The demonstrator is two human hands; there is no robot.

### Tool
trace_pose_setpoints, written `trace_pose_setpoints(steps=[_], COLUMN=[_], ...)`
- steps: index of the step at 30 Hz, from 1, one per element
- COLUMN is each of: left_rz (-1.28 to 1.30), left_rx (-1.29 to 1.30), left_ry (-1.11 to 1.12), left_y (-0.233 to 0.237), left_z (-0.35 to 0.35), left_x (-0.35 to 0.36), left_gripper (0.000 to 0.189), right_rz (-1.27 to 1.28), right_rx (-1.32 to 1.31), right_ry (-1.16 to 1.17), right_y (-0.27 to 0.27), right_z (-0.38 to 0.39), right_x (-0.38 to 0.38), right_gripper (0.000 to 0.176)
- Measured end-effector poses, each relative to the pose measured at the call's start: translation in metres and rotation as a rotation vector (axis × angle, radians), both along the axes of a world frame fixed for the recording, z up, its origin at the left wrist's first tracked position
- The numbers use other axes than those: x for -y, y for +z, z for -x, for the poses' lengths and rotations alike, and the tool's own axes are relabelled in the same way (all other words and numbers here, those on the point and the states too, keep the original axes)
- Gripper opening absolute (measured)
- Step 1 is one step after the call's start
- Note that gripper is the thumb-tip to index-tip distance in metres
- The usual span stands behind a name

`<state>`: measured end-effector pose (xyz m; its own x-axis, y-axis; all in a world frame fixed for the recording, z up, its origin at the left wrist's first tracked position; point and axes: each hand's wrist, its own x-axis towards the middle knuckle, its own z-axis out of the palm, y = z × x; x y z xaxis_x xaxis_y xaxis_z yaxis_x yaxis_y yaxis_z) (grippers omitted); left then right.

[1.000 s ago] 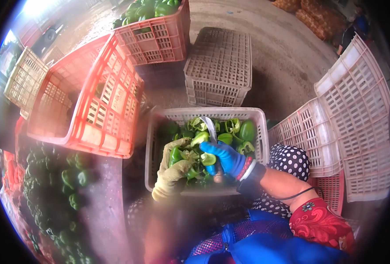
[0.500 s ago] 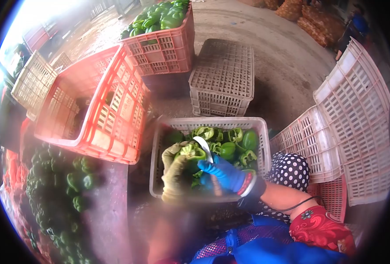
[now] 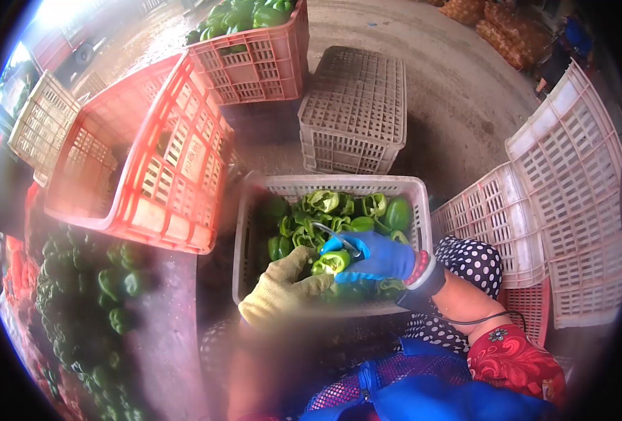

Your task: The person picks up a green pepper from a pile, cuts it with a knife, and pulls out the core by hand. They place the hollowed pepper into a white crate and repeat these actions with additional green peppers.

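Head view: left hand (image 3: 283,284) half-curled, cut green pepper (image 3: 333,262) between finger and thumb; right hand (image 3: 381,257) closed round curved knife (image 3: 336,235), thumb by the pepper. Pepper sits over near side of pale crate (image 3: 346,181), more cut peppers (image 3: 325,201) in its far half.

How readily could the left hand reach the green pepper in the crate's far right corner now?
Probably not directly: the right hand, holding a curved knife, sits between the left hand and that green pepper.
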<state>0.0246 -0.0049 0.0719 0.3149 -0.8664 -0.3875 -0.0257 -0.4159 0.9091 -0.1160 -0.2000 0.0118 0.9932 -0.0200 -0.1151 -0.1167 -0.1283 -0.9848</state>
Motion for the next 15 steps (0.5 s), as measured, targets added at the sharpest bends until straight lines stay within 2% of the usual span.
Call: trace_pose_setpoints(steps=[1,5,7,9,11,13,15], left_rz=[-0.014,-0.033,0.03,0.053,0.141,0.147,0.163], left_rx=[-0.067,0.006,0.332,0.715,0.835,1.009,1.069], left_ry=[-0.022,-0.086,-0.054,-0.034,0.07,0.116,0.116], left_y=[0.003,0.001,-0.013,-0.028,-0.04,-0.058,-0.07], left_z=[-0.002,-0.001,0.009,0.017,0.026,0.031,0.034], left_x=[-0.001,-0.002,0.0,0.001,0.004,0.004,0.003], left_gripper=[0.052,0.052,0.036,0.029,0.024,0.023,0.025], right_rz=[-0.067,-0.086,-0.092,-0.129,-0.197,-0.231,-0.233], right_rx=[-0.036,-0.022,-0.075,-0.169,-0.308,-0.264,-0.297], right_ry=[0.022,0.085,0.019,-0.044,-0.098,-0.144,-0.189], right_y=[0.001,-0.002,-0.017,-0.015,0.004,-0.006,-0.014], right_z=[0.001,0.006,0.005,0.004,0.0,-0.001,-0.005], right_x=[-0.001,-0.003,-0.005,-0.007,-0.011,-0.017,-0.024], right_gripper=[0.058,0.052,0.048,0.044,0.041,0.039,0.039])
